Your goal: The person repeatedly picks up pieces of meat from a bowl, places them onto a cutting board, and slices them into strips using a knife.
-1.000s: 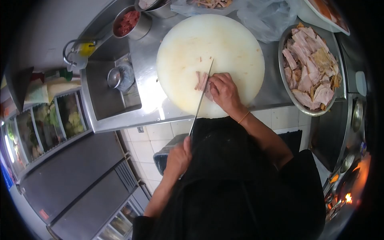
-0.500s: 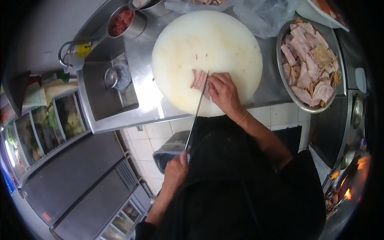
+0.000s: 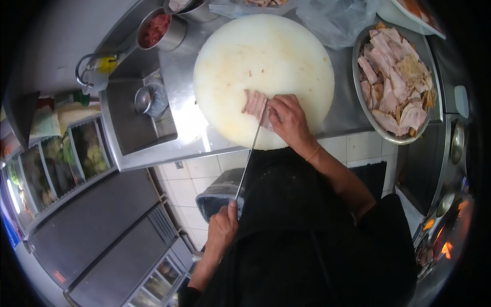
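My left hand (image 3: pixel 221 227) is closed round the handle of a long knife (image 3: pixel 249 162). The blade slants up over the near edge of a round white chopping board (image 3: pixel 225 56), and its tip end rests on sliced meat (image 3: pixel 254 104). Bent fingers of my right hand (image 3: pixel 289 117) press on the meat just right of the blade, with the thumb tucked below them. Cut strips lie side by side to the left of the blade. Two small scraps lie farther up the board.
An oval metal tray (image 3: pixel 384 134) of cut meat stands at the right, near a flame (image 3: pixel 446 249). At the left are a sink (image 3: pixel 123 117) and a metal pot (image 3: pixel 176 33) of red meat. A bin (image 3: pixel 204 197) stands below the counter edge. Plastic bags (image 3: pixel 335 23) lie behind the board.
Over the last second, my left hand has drawn the knife down and back, so less blade lies over the board. More strips lie left of the blade. My right hand still presses on the meat.
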The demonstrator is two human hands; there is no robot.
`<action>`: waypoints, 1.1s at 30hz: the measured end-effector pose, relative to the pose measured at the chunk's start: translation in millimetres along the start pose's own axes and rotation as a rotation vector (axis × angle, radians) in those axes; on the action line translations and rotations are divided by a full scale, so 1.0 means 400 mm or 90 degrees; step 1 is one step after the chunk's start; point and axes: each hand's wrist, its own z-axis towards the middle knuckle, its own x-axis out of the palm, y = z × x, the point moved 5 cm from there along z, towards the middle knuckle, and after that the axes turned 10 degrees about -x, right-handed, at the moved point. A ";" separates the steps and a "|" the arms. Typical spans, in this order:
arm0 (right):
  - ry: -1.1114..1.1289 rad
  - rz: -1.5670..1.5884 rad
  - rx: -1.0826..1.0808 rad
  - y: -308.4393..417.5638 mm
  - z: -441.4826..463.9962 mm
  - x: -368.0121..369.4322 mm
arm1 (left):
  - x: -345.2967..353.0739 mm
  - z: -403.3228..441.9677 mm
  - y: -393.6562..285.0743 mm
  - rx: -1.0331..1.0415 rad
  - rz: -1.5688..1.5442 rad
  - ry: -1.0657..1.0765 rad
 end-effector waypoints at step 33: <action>0.055 0.015 -0.002 0.001 -0.011 -0.038 | 0.001 -0.017 -0.057 0.001 -0.016 0.022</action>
